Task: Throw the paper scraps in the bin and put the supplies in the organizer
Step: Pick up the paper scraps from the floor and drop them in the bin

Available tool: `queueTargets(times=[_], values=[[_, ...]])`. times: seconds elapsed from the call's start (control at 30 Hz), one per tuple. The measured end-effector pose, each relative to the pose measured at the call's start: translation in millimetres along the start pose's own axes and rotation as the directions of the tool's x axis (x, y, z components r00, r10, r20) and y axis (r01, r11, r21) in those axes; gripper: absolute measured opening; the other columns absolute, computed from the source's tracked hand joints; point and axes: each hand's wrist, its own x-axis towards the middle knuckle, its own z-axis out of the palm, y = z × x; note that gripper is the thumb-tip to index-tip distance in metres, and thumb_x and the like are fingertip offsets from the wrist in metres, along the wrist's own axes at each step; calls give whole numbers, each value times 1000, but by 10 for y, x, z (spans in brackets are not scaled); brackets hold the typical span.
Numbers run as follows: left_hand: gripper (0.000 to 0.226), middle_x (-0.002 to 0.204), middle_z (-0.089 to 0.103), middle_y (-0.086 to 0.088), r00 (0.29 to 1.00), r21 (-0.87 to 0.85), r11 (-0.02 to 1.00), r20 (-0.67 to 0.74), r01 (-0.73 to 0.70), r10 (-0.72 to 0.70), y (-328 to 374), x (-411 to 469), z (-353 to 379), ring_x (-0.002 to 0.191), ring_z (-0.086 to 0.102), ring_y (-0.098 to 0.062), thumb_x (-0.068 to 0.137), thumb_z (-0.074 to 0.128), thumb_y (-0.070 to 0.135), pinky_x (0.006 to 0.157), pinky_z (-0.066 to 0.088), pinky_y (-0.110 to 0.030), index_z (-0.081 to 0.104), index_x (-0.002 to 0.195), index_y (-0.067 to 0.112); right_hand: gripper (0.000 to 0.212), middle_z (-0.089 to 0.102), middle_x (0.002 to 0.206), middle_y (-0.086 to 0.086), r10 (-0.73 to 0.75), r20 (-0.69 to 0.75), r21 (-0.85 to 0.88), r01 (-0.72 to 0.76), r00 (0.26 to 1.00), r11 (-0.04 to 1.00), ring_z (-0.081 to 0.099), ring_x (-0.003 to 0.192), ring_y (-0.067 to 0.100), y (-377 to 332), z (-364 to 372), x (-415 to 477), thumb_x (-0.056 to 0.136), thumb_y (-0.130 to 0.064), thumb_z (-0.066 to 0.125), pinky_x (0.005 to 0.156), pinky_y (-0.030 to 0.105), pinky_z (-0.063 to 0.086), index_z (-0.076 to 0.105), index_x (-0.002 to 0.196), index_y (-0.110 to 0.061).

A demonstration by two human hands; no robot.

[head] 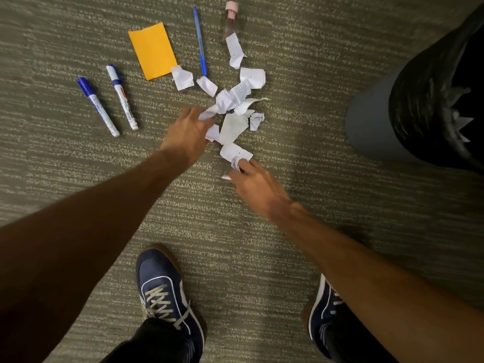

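Several torn white paper scraps (237,111) lie in a loose pile on the carpet. My left hand (187,133) reaches into the pile's left side and its fingers pinch a scrap. My right hand (255,186) is at the pile's near edge, closed on a crumpled scrap (235,162). Left of the pile lie two blue-capped markers (98,106) (121,96), an orange sticky pad (153,51), a blue pen (200,40) and a small clear tube with a pink cap (231,19). A grey bin with a black liner (408,108) stands at the right, with scraps inside.
My two dark blue sneakers (167,292) (324,310) stand on the striped green-grey carpet at the bottom of the view. No organizer is in view.
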Motion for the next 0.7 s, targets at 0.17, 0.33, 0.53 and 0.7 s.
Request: queueTargets(times=[0.17, 0.33, 0.53, 0.7], values=[[33, 114, 63, -22, 999, -23, 999, 35, 22, -22, 122, 2, -103, 103, 61, -35, 90, 58, -7, 92, 53, -44, 64, 121, 1, 21, 61, 115, 10, 118, -73, 147, -107, 990, 983, 57, 98, 23, 74, -220, -90, 98, -9, 60, 82, 42, 59, 67, 117, -5], [27, 108, 66, -23, 996, -101, 991, 38, 84, -80, 165, -132, -337, 94, 63, -37, 92, 53, -9, 84, 51, -42, 67, 113, -2, 10, 60, 99, 10, 161, -168, 218, -122, 973, 968, 55, 82, 19, 116, -572, -207, 94, -5, 64, 68, 39, 60, 71, 100, -2], [21, 95, 69, -18, 982, -230, 964, -105, 133, -160, 528, -418, -991, 69, 48, -18, 91, 56, -7, 54, 34, -23, 70, 104, 0, 6, 61, 89, 8, 251, -349, 297, -148, 903, 943, 58, 70, 19, 56, -1191, -430, 88, 1, 70, 58, 36, 58, 71, 93, -2], [26, 101, 72, -22, 962, -285, 957, -242, 50, -123, 1041, -570, -1658, 85, 66, -41, 85, 58, -9, 73, 49, -45, 73, 103, 2, 3, 59, 85, 9, 273, -468, 280, -152, 841, 948, 54, 69, 20, 19, -1831, -709, 88, 0, 68, 60, 39, 52, 71, 90, 0]])
